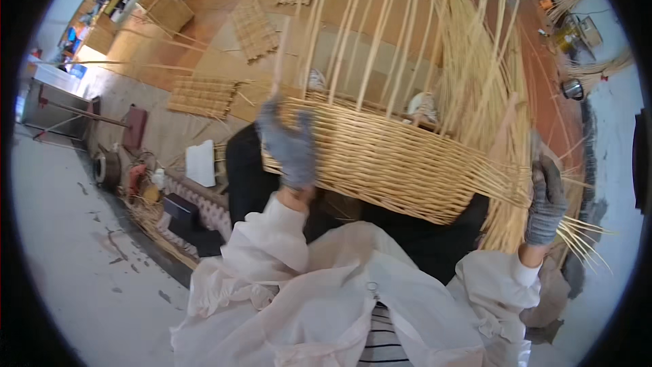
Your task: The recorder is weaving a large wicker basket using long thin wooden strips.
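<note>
A pale woven wicker piece [387,156] lies across the dark-clad lap, with long upright stakes [367,47] rising from its far edge. At its left end is my left hand [288,146] in a grey glove, blurred, touching the weave; its grip is unclear. At the right end my right hand [547,197], also gloved, is closed on a bundle of thin wicker strands [581,238] trailing from the weave. Many long loose strands [475,61] hang behind that end.
Flat woven mats [200,95] and a wicker box [163,7] lie beyond on the floor. At left are a folding metal stand [58,112], a red power tool [136,177] and a white pad [200,163]. A metal cup [570,88] stands at right beside the wall.
</note>
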Action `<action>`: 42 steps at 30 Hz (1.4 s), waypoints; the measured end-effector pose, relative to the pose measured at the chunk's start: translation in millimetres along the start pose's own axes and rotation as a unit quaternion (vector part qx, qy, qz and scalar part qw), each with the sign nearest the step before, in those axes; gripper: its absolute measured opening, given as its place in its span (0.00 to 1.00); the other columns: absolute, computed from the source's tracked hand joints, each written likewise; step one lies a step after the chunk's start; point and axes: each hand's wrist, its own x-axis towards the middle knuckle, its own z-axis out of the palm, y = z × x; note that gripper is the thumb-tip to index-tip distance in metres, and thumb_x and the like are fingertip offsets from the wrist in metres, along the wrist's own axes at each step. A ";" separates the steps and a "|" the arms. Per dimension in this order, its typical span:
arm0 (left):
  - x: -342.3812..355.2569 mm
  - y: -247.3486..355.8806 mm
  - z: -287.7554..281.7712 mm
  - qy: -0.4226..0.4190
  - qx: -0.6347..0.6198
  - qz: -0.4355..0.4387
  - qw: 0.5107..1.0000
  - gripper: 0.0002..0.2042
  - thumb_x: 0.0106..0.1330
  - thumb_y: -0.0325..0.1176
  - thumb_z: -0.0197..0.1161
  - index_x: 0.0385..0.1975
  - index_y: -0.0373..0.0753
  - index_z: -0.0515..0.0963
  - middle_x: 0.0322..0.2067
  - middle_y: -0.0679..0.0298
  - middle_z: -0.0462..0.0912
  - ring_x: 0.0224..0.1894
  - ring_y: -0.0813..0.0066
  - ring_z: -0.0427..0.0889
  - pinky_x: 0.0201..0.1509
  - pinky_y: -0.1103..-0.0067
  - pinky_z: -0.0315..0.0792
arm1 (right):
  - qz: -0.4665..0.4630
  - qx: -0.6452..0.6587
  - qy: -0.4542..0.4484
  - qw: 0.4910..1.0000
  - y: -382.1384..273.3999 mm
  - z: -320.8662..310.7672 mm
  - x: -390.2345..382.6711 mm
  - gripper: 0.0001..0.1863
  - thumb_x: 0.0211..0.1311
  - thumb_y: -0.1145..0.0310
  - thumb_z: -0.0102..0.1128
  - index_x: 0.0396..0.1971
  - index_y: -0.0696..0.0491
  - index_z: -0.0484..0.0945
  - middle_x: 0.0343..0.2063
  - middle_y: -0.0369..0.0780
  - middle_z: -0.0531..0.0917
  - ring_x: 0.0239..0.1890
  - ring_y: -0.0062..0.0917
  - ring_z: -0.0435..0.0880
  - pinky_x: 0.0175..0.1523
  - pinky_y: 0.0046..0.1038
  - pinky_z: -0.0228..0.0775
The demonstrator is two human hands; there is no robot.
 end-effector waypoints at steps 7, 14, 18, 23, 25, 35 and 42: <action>61.1 -101.9 -27.5 -0.186 -0.308 -0.116 0.926 0.24 0.49 0.21 0.63 0.48 0.32 0.65 0.42 0.58 0.72 0.42 0.73 0.72 0.47 0.82 0.67 | -0.140 -0.193 0.100 0.966 13.0 88.9 18.3 0.20 0.51 0.69 0.57 0.45 0.57 0.71 0.44 0.43 0.74 0.48 0.34 0.71 0.54 0.32 0.61; 73.8 -99.5 -37.2 -0.245 -0.247 -0.172 0.922 0.17 0.48 0.20 0.61 0.39 0.37 0.68 0.33 0.66 0.73 0.34 0.77 0.71 0.39 0.82 0.68 | 0.049 -0.027 -0.120 0.991 40.8 82.6 39.8 0.18 0.55 0.64 0.56 0.43 0.58 0.71 0.30 0.41 0.77 0.33 0.23 0.75 0.41 0.23 0.67; 66.1 -90.9 -48.5 -0.252 -0.258 -0.146 0.921 0.13 0.50 0.21 0.58 0.37 0.38 0.69 0.30 0.67 0.72 0.32 0.78 0.70 0.37 0.81 0.67 | 0.072 0.112 -0.220 0.966 47.1 94.5 48.5 0.18 0.55 0.59 0.57 0.36 0.59 0.72 0.22 0.38 0.75 0.26 0.21 0.74 0.33 0.22 0.67; 68.1 -114.6 -48.6 -0.258 -0.348 -0.184 0.882 0.11 0.51 0.22 0.60 0.34 0.38 0.69 0.30 0.67 0.72 0.32 0.80 0.69 0.38 0.84 0.66 | 0.241 0.235 -0.184 0.924 32.8 102.9 40.8 0.16 0.56 0.55 0.55 0.22 0.53 0.70 0.14 0.33 0.72 0.15 0.17 0.69 0.21 0.19 0.61; 68.2 -111.1 -45.8 -0.271 -0.354 -0.171 0.879 0.11 0.51 0.22 0.60 0.34 0.37 0.69 0.31 0.67 0.72 0.32 0.80 0.69 0.39 0.85 0.65 | 0.239 0.249 -0.162 0.924 44.3 103.4 35.5 0.16 0.55 0.54 0.56 0.23 0.53 0.69 0.14 0.34 0.72 0.16 0.16 0.70 0.21 0.19 0.62; 47.2 -72.4 -30.5 -0.111 -0.097 0.020 0.989 0.12 0.57 0.27 0.58 0.40 0.32 0.69 0.37 0.61 0.74 0.38 0.72 0.73 0.44 0.78 0.69 | -0.069 0.104 -0.020 0.992 100.0 71.6 66.1 0.17 0.55 0.56 0.56 0.30 0.57 0.75 0.19 0.38 0.76 0.21 0.20 0.71 0.28 0.20 0.66; -61.6 106.8 82.4 -0.468 -0.242 0.191 0.828 0.10 0.59 0.26 0.53 0.40 0.34 0.71 0.34 0.55 0.78 0.37 0.61 0.77 0.41 0.75 0.70 | 0.553 0.242 -0.225 0.765 163.8 26.8 77.4 0.18 0.53 0.54 0.57 0.27 0.56 0.74 0.19 0.41 0.79 0.19 0.27 0.78 0.23 0.26 0.74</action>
